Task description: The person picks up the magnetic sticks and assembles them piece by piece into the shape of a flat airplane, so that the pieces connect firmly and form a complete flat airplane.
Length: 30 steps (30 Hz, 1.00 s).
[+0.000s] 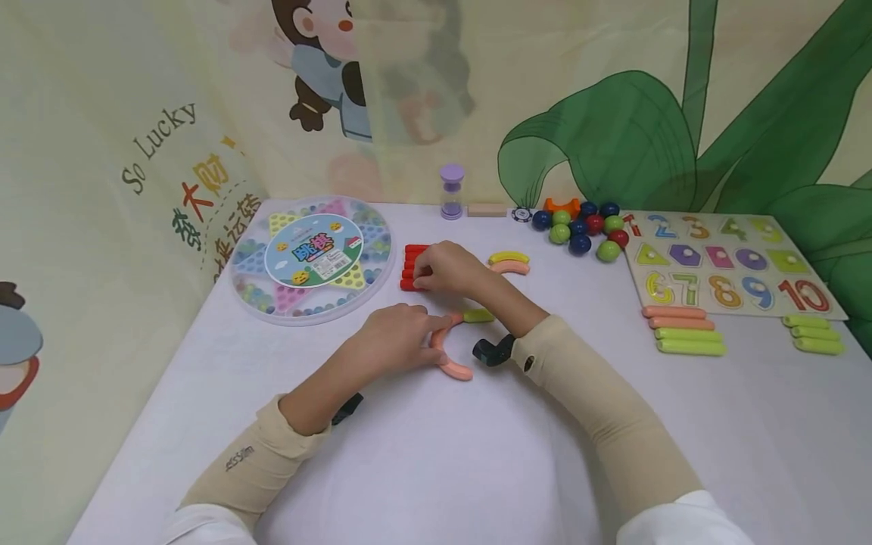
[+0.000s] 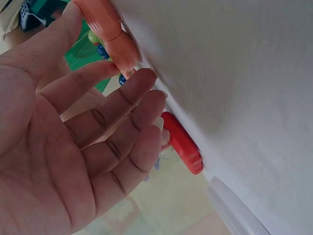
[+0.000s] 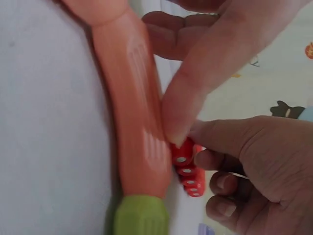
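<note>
My left hand (image 1: 393, 338) reaches in from the left, with its thumb and index fingertips touching the outer side of a curved chain of orange plastic tubes (image 1: 459, 371). Its other fingers are loosely bent and hold nothing in the left wrist view. A short green tube (image 1: 479, 316) joins the chain's far end. Beyond it, my right hand (image 1: 451, 270) is over a row of red tubes (image 1: 412, 258). In the right wrist view its thumb and index finger pinch the nearest red tube (image 3: 181, 155), partly hidden by my left index finger.
A round Chinese checkers box (image 1: 313, 251) lies at the left. A yellow curved tube (image 1: 509, 257), an hourglass (image 1: 452, 193), coloured balls (image 1: 580, 244) and a wooden number board (image 1: 736, 261) lie farther back. Orange and green straight tubes (image 1: 690, 347) and shorter green tubes (image 1: 820, 346) are at the right.
</note>
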Tool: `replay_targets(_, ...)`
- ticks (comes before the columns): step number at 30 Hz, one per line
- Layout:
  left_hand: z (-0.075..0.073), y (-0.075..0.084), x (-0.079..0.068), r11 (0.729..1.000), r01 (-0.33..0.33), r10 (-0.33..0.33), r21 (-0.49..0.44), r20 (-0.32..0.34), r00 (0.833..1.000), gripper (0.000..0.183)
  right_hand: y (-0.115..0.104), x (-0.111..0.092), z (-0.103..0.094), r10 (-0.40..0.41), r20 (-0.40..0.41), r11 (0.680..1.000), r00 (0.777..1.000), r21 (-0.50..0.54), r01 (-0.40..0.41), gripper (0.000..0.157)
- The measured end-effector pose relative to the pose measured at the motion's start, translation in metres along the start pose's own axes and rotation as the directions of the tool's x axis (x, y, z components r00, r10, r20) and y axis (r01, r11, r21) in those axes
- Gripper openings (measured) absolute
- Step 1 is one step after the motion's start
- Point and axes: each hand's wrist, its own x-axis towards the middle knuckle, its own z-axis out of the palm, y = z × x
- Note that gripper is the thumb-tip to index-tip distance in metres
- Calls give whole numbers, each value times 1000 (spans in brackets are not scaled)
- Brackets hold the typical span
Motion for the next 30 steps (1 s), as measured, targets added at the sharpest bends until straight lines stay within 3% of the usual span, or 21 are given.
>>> replay_targets(6, 0, 1, 0, 1000, -13, 13, -8, -4, 1000, 55, 12, -27, -15, 139, 86, 990, 987, 18, -141, 10)
replay_targets(12, 0, 0, -1, 999, 24, -23, -23, 22, 999, 55, 39, -78, -34, 246, 139, 968, 959, 24, -252, 7)
replay_targets(17, 0, 0, -1, 999, 18, -17, -46, 22, 1000, 51, 59, -121, -42, 317, 221, 936, 922, 81, -341, 5)
replay_targets(20, 1, 1, 0, 999, 17, -15, -43, 29, 999, 51, 55, -138, -37, 288, 296, 936, 911, 115, -333, 5)
replay_targets(23, 1, 2, 1, 999, 24, -22, -35, 33, 999, 50, 38, -145, -26, 213, 340, 946, 916, 163, -280, 6)
replay_targets(30, 0, 2, 2, 1000, 14, -14, -25, 3, 1000, 50, 4, -142, 3, 13, 239, 958, 971, 277, -81, 7)
